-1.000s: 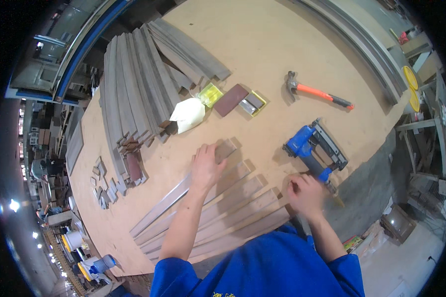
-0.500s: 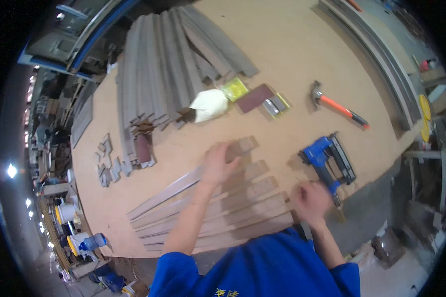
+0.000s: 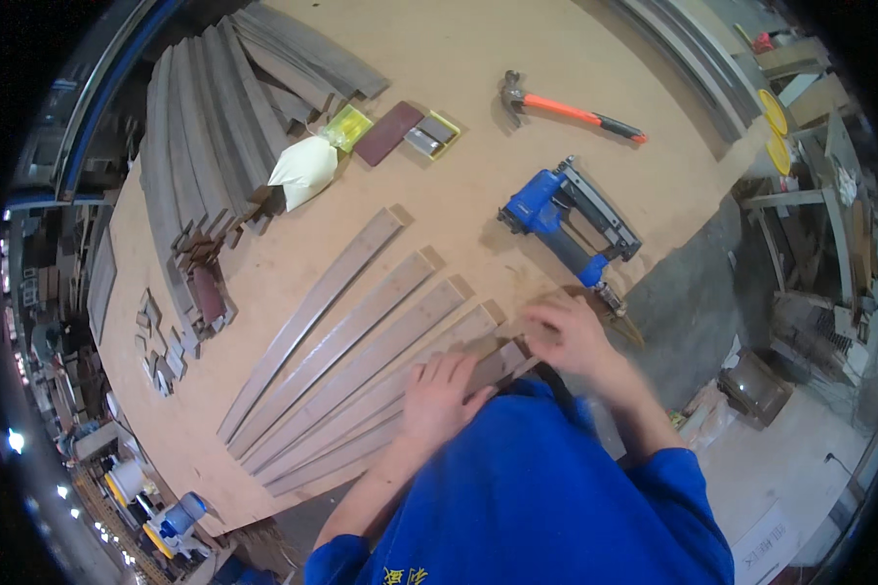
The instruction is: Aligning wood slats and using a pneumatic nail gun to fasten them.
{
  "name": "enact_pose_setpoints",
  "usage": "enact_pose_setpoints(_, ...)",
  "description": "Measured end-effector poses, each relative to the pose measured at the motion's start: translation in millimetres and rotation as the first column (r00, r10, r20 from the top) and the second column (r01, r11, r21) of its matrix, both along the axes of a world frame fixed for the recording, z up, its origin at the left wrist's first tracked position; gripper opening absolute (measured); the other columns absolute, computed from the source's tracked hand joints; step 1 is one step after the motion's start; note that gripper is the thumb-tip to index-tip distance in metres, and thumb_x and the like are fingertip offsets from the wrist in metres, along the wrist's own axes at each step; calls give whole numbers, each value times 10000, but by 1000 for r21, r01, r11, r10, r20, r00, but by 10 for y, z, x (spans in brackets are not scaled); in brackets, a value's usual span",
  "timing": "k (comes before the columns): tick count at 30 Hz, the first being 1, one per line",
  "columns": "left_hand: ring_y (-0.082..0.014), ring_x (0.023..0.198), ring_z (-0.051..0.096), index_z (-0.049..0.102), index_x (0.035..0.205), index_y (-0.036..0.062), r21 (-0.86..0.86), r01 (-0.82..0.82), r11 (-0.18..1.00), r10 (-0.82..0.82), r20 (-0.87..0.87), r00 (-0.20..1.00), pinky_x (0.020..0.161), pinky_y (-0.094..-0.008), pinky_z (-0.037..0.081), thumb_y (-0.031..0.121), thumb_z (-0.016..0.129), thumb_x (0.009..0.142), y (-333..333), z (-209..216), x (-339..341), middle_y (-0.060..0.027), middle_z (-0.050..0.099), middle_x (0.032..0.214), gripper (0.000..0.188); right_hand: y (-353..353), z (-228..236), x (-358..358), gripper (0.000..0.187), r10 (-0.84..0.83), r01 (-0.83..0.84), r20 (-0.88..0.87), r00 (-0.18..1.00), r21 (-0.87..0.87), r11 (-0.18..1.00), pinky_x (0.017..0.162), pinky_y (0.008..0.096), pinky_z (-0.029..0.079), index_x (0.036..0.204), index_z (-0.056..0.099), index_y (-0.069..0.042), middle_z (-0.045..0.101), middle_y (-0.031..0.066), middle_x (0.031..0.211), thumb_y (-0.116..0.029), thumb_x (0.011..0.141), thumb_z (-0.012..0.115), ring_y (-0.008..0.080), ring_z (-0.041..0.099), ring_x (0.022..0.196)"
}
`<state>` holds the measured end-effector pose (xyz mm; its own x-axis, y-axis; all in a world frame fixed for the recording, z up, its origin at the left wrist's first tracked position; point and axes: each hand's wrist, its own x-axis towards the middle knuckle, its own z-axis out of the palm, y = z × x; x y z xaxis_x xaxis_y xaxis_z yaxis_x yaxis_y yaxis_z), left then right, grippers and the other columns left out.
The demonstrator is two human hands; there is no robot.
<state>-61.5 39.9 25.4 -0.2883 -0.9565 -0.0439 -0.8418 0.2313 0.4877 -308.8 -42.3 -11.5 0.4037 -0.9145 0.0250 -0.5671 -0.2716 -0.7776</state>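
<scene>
Several long grey-brown wooden strips (image 3: 356, 312) lie fanned out on the table in front of me. My left hand (image 3: 441, 395) rests on the nearest strips, its fingers stretched over the wood and the thumb apart. At the right end of the nearest strip (image 3: 498, 363) is my right hand (image 3: 564, 331), its fingers curled and pinched together. Whatever sits between those fingertips is too small or hidden to make out. Just beyond the right hand, a blue nail gun (image 3: 566, 219) lies on its side, its hose fitting at the table edge.
An orange-handled claw hammer (image 3: 571, 109) lies farther back. Left of it are a sanding block (image 3: 388, 134), a yellow box of staples (image 3: 431, 135) and a white bag (image 3: 305, 171). A big stack of strips (image 3: 205, 117) fills the far left, with small offcuts (image 3: 166, 356) nearer.
My view has swung to the right. My left hand moved from the farthest fanned strip to the nearest ones. My right hand came in from beside the nail gun to the nearest strip's end.
</scene>
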Motion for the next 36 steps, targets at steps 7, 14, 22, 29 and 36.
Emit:
enact_pose_setpoints(7,-254,1029,597,645,1210,82,-2,-24,1000,24,216,976,826,-425,422,331,844,717,130,-153,-278,-56,632,1088,587,132,24,-57,574,316,-310,-214,924,60,949,1012,448,437,1279,657,-232,634,-16,1188,-235,729,822,237,561,1176)
enact_pose_setpoints(14,-287,978,600,657,1187,63,40,-35,999,20,320,947,809,-426,432,279,849,733,130,-142,-395,-91,627,1054,538,91,-105,-74,478,330,-341,-229,916,-7,940,952,421,414,1137,694,-218,634,-46,1082,-236,680,835,204,564,1093)
enact_pose_setpoints(22,-298,962,612,646,1214,68,-21,-47,999,51,289,956,794,-440,442,261,847,740,164,-180,-439,-98,630,1014,550,97,-162,-98,483,329,-337,-181,927,-15,941,924,414,410,1106,703,-214,615,-37,1030,-256,646,846,201,557,1056)
enact_pose_setpoints(29,-326,992,619,651,1193,61,15,-105,994,98,234,967,833,-450,468,220,850,754,191,-181,-438,-123,653,1029,508,206,-203,-106,472,267,-287,-198,943,-79,955,913,416,419,1108,705,-205,628,-32,1070,-276,662,844,212,558,1063)
enact_pose_setpoints(36,-340,994,617,643,1189,41,21,-117,993,110,211,971,829,-459,482,201,829,765,196,-147,-413,-138,633,1052,489,716,-12,-94,470,-84,90,-181,980,29,995,862,438,411,1225,698,-186,636,-4,1080,-273,773,791,231,555,1077)
